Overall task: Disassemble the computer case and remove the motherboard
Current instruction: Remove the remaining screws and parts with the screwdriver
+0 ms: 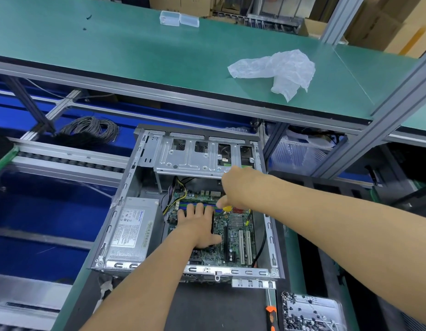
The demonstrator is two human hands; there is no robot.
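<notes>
Head view: open computer case point(145, 177) lying on its side on the lower bench, side panel off, interior facing up. Green motherboard point(233, 235) seated in the floor of the case, toward the right half. Grey power supply point(130, 230) with a white label in the left near corner, yellow and black wires point(177, 195) running from it to the board. Bare metal drive cage point(190, 155) spanning the far end. Left hand point(198, 225) laid flat on the motherboard, fingers straight and spread, palm down, gripping nothing. Right hand point(235, 189) above the board's far edge, just below the drive cage, fingers curled around a yellow-handled tool point(227, 208), probably a screwdriver; tip hidden, contact with the board not discernible. On the near bench, right of the case: clear tray point(309, 311) scattered with small dark screws, and beside it an orange-and-black tool handle point(271, 316). On the green upper shelf point(111, 44): crumpled clear plastic bag point(281, 70) and a small clear plastic box point(178, 19). Coil of grey cable point(92, 130) left of the case, beyond it.
</notes>
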